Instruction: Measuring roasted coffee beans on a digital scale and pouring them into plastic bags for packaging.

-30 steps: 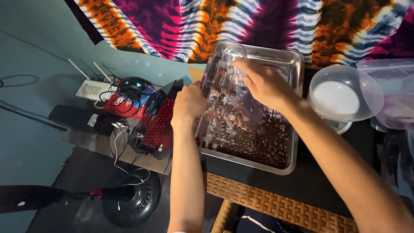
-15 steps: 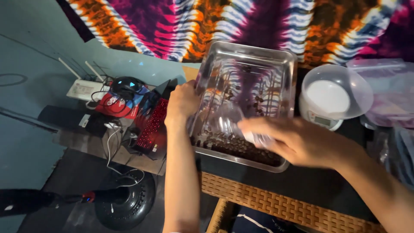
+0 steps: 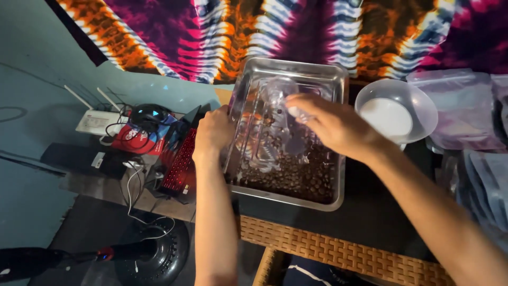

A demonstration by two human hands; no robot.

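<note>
From the head camera: the left hand (image 3: 211, 135) grips the metal tray (image 3: 323, 74) by its nine o'clock rim, tilting it; brown beans (image 3: 296, 180) pool at six o'clock. The right hand (image 3: 333, 124) pinches a clear plastic scoop (image 3: 283, 92) over it, probably light and slippery; the stiff tray seems best held by its rim

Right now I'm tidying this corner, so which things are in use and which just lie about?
In use:
metal tray of brown beans
left hand on its rim
right hand holding clear cup

Lying about:
white bowl
keyboard
router
fan base
</note>
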